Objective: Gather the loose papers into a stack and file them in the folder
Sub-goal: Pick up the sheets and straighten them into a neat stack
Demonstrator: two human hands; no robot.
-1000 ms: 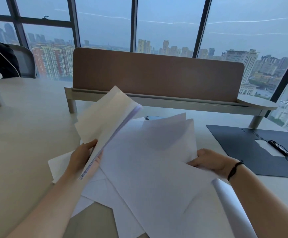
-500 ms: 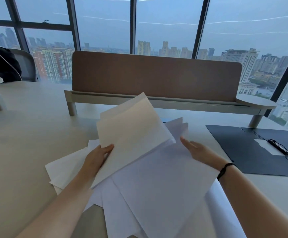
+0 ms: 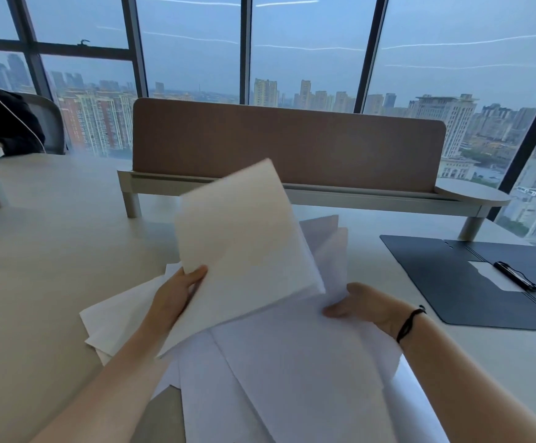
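Taking the dark blue open folder (image 3: 445,276) as the landmark, the left hand (image 3: 177,292) is farthest from it, well to its left, with its fingers (image 3: 196,272) clamped on the left edge of a raised sheaf of white paper sheets (image 3: 244,251); the sheaf tilts up off the pale bench (image 3: 36,251), its long axis running from low near the left wrist up and away toward the brown felt divider panel (image 3: 285,142). Under and around it the loose white sheets (image 3: 292,362) lie fanned on the bench, some poking out left of the left hand, most spreading toward the viewer. The right hand (image 3: 362,303) is just left of the folder and the nearer one to it; its fingers are tucked under the sheaf's lower right corner, so I cannot tell what they pinch. The folder lies flat to the right, apart from the papers, a black metal clip (image 3: 515,276) on its inner face. The sheaf would likely travel rightward.
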